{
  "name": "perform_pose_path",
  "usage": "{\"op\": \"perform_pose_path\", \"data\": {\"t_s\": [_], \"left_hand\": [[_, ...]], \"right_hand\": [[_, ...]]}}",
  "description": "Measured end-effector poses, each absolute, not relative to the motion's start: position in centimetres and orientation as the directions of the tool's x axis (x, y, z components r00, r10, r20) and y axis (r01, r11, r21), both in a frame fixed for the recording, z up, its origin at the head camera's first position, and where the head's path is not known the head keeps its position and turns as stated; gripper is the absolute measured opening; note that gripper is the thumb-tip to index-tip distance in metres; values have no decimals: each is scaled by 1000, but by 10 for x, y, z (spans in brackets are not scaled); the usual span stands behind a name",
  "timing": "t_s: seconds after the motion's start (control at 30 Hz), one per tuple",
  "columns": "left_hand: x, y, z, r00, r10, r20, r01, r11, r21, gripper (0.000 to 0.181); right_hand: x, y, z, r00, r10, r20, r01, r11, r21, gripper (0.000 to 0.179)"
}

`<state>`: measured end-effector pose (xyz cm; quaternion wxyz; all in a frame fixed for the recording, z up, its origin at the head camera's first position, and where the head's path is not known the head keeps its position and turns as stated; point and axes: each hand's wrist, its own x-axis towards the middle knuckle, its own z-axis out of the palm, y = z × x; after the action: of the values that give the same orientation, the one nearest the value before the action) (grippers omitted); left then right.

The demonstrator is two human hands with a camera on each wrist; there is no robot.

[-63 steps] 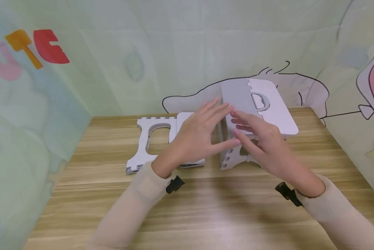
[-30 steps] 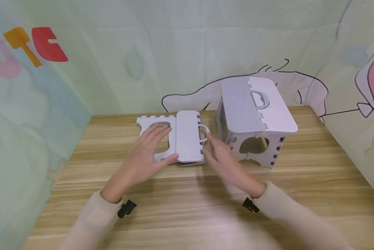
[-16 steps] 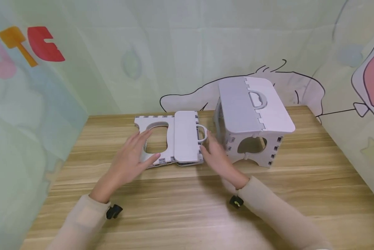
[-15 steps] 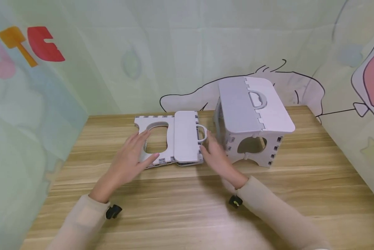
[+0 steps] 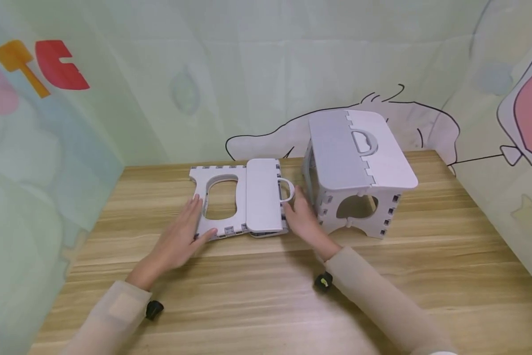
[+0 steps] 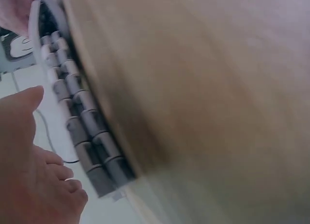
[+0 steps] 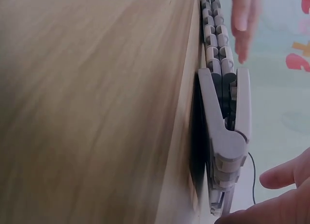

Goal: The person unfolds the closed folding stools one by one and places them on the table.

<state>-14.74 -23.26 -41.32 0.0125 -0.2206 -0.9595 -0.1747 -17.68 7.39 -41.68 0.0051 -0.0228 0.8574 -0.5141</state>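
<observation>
A white and grey folding step stool (image 5: 264, 197) lies folded flat on the wooden table, its handle on the right. My left hand (image 5: 176, 244) is at the stool's left end, its fingers extended along the legs' edge. At the other end, my right hand (image 5: 302, 219) is beside the handle, fingers fairly straight. In the left wrist view, the left hand (image 6: 38, 185) is beside the hinged edge. From the right wrist, the right hand (image 7: 286, 195) appears close to the seat end; whether its fingertips touch is hard to tell.
A second folding stool (image 5: 361, 153) stands unfolded on its legs, just right of the right hand. Behind the wooden table (image 5: 257, 296) hangs a pale printed cloth (image 5: 230, 74), which also covers both sides.
Both hands have come down from being close together near the standing stool to the folded one. The left hand has slid left to its end; the right hand settles near the handle.
</observation>
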Motion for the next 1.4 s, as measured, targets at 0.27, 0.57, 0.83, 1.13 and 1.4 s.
{"op": "perform_pose_path", "data": {"t_s": [0.27,0.57,0.83,1.13,1.4], "left_hand": [[-148,-233,-427,-881,462,104,469,817,335,77],[-149,-229,-428,-877,476,73,473,823,314,72],[-149,-229,-430,-872,486,62,481,826,295,71],[-149,-228,-430,-874,482,57,477,831,287,73],[-150,-230,-428,-884,466,37,456,843,285,76]], "right_hand": [[-182,66,-424,-999,24,-26,34,429,-903,65],[-189,63,-429,-998,59,-24,43,335,-941,63],[-197,60,-434,-995,90,-44,66,255,-965,64],[-202,57,-435,-991,111,-70,90,191,-977,65],[-204,55,-435,-987,141,-78,100,155,-983,64]]}}
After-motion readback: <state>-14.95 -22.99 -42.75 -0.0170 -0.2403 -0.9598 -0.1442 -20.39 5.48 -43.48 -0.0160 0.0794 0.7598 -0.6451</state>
